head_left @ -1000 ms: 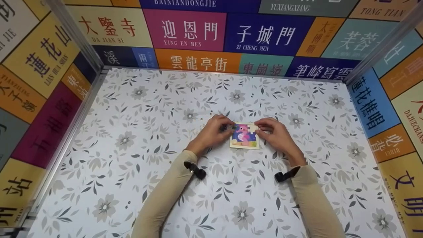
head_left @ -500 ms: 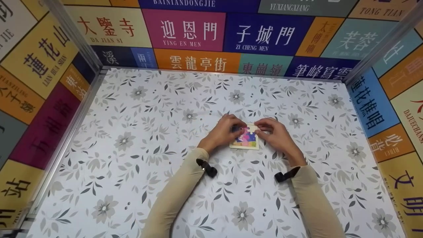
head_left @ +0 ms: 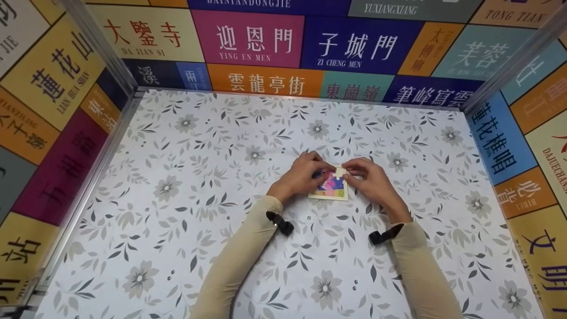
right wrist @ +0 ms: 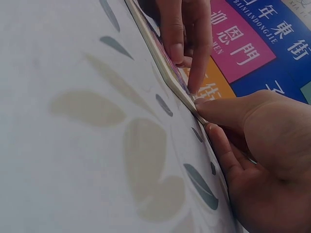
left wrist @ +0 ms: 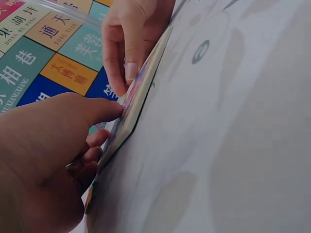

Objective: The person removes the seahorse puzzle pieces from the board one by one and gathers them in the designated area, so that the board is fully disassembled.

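A small square jigsaw puzzle (head_left: 333,191) in a pale frame shows a pink seahorse on blue. It lies flat on the patterned tabletop. My left hand (head_left: 301,172) covers its upper left, thumb on the picture, index fingertip near the top edge, other fingers curled. A small orange-and-green thing (left wrist: 89,198) shows below those fingers in the left wrist view. With thumb and fingers, my right hand (head_left: 371,180) pinches the upper right edge of the frame; its thumb (right wrist: 218,110) shows from the side in the right wrist view. A cream patch (head_left: 340,170) shows between the hands.
The table (head_left: 186,248) wears a white cover with grey flowers and leaves. Panels with coloured signs (head_left: 254,40) stand along the back and both sides. A black wrist camera (head_left: 280,223) sits on the left sleeve, another camera (head_left: 384,235) on the right.
My left hand has moved right from the puzzle's left edge to over its upper left and middle, covering more of the seahorse. The right hand and the puzzle have stayed put.
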`<state>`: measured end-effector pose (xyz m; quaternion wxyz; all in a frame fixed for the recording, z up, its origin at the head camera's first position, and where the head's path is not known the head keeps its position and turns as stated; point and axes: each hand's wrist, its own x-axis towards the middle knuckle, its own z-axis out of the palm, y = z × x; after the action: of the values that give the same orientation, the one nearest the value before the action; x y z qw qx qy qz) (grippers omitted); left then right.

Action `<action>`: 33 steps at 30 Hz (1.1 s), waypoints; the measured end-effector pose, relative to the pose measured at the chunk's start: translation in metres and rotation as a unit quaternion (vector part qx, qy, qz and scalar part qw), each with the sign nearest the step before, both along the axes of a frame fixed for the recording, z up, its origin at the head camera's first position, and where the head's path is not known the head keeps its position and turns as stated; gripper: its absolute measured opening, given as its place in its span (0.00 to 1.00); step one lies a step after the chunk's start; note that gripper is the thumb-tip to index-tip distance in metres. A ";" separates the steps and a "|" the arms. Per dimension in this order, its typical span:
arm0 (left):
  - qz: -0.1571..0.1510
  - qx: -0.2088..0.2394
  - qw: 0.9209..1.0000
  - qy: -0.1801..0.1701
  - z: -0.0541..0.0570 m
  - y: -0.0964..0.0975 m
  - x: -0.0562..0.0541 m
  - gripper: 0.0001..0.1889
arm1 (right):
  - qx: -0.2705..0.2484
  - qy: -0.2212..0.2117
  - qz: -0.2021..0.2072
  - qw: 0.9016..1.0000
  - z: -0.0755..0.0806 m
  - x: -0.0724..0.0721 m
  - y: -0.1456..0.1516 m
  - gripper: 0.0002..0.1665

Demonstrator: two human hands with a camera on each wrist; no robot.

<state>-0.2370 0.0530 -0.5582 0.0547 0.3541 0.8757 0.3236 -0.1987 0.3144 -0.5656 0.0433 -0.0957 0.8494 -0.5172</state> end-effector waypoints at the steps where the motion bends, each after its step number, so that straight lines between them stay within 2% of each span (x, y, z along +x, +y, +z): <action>1: 0.000 -0.006 1.000 0.000 0.001 0.001 0.000 0.17 | -0.001 0.000 0.001 1.000 0.000 0.000 0.000 0.19; 4: 0.005 -0.020 1.000 -0.001 0.002 0.002 0.001 0.16 | 0.001 -0.004 0.000 1.000 0.011 0.006 -0.006 0.20; 8: 0.010 -0.016 1.000 -0.012 0.003 0.004 0.002 0.14 | 0.004 -0.013 -0.007 1.000 0.030 0.013 -0.016 0.20; 10: 0.013 -0.013 1.000 -0.020 0.003 0.005 0.002 0.13 | 0.004 -0.016 -0.008 1.000 0.030 0.013 -0.016 0.21; 14: 0.024 -0.016 0.999 -0.027 0.005 0.008 0.004 0.12 | -0.001 -0.012 -0.007 1.000 0.022 0.010 -0.013 0.21; 20: 0.030 -0.024 0.999 -0.012 0.005 0.014 0.006 0.13 | -0.001 0.010 -0.005 1.000 0.003 0.003 -0.004 0.20; 27: 0.031 -0.013 0.999 -0.008 0.005 0.014 0.008 0.12 | 0.005 0.010 0.005 1.000 -0.001 0.001 -0.002 0.20; 33: 0.027 0.026 0.999 -0.016 0.001 0.009 0.005 0.15 | 0.010 0.009 0.008 1.000 -0.002 0.000 -0.001 0.19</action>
<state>-0.2322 0.0619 -0.5570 0.0509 0.3260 0.8754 0.3533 -0.1991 0.3131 -0.5673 0.0406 -0.1066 0.8542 -0.5073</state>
